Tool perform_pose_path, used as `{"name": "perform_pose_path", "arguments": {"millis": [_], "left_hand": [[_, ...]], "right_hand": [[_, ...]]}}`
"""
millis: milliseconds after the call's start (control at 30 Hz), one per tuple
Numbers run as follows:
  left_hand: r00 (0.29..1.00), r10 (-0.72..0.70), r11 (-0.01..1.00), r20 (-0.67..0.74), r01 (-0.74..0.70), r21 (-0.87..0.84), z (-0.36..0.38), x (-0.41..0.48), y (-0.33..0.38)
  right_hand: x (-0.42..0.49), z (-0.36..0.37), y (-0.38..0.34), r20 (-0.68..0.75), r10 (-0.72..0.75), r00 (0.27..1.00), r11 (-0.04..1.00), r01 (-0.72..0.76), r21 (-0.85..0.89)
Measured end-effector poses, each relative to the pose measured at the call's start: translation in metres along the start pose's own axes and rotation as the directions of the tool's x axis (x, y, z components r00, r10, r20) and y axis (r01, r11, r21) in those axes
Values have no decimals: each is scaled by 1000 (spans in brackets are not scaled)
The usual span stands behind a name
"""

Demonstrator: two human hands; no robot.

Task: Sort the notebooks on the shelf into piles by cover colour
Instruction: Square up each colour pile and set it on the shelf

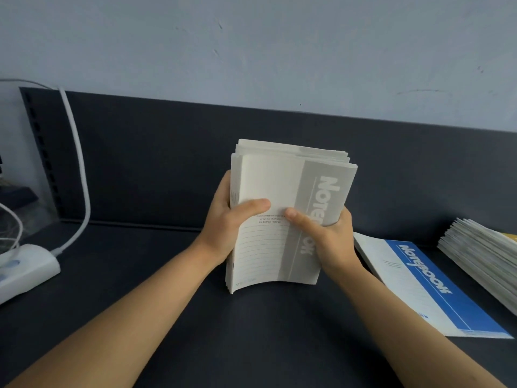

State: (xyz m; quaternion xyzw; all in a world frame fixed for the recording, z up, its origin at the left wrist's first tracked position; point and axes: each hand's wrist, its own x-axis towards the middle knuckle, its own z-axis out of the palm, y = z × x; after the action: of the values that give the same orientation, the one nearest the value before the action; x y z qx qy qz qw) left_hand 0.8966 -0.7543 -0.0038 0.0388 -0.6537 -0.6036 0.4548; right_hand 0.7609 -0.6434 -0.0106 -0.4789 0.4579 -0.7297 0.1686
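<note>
While left hand (pixel 226 219) and right hand (pixel 331 236) clasp the grey-banded paper notebook stack (pixel 268 177), the blue-banded notebook (pixel 430 287) lies just right of it.

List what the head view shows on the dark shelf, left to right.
White plastic power strip with cable → left hand → grey-banded stack of paper notebooks gripped in both hands → right hand → blue-banded paper notebook lying flat → slanted pile of pale notebooks at the right edge.
</note>
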Motion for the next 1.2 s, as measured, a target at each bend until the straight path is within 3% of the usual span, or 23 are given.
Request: {"name": "perform_pose_path", "arguments": {"millis": [233,333,400,467,567,633,767,867,900,1033,1200], "left_hand": [[968,-172,942,181,108,319,-24,0,-9],[969,-232,933,84,198,300,-20,2,-4],[943,-332,905,10,316,283,-18,8,9],[862,-506,798,-29,481,363,-19,11,18],[703,-703,588,-108,660,467,-24,9,20],[642,-750,498,-159,706,504,-29,7,19],[622,-742,387,-250,702,597,-40,8,20],[689,-633,176,-354,573,800,-40,8,21],[700,-618,172,-357,564,808,-40,9,21],[686,-656,342,-315,642,686,-41,10,24],[731,-613,497,-300,652,573,-33,10,32]], "right_hand": [[-2,-2,5,48,174,984,983,-171,-66],[-4,3,0,-15,267,964,964,-267,3],[-3,3,-7,19,389,921,918,-390,67],[0,1,-12,84,541,837,839,-544,13],[-2,2,-2,63,716,695,691,-694,-201],[-5,4,9,34,720,693,662,-671,-335],[-4,5,15,4,675,737,641,-584,-497],[-3,5,11,18,698,716,633,-604,-485],[-3,5,9,37,710,703,638,-621,-455],[-2,5,1,54,746,664,631,-680,-373],[-2,6,1,-7,734,679,624,-679,-387]]}}
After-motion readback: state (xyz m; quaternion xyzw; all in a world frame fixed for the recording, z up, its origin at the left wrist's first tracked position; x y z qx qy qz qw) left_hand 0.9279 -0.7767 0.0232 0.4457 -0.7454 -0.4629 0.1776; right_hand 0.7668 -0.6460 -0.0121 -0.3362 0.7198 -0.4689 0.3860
